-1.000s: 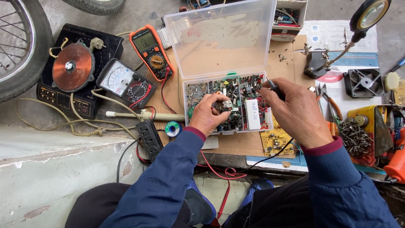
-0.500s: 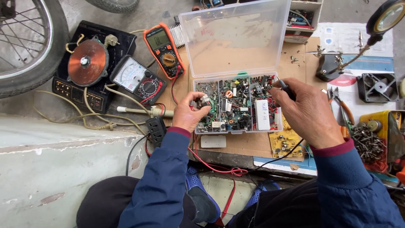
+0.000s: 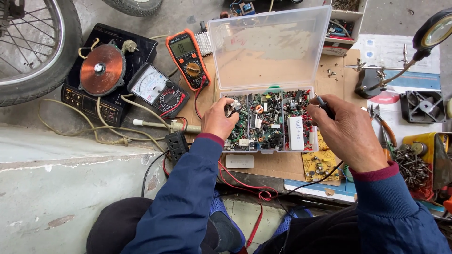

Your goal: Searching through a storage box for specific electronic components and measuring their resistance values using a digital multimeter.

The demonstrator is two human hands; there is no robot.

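We see our left hand (image 3: 217,120) pinching a small part (image 3: 231,109) over the parts box's (image 3: 268,120) left end; our right hand (image 3: 351,134), pinching a black probe (image 3: 324,106), sits right of it.

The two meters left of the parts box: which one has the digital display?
The orange-cased multimeter, standing right beside the open lid of the clear parts box. The black meter farther left, next to the copper coil, has a needle dial instead.
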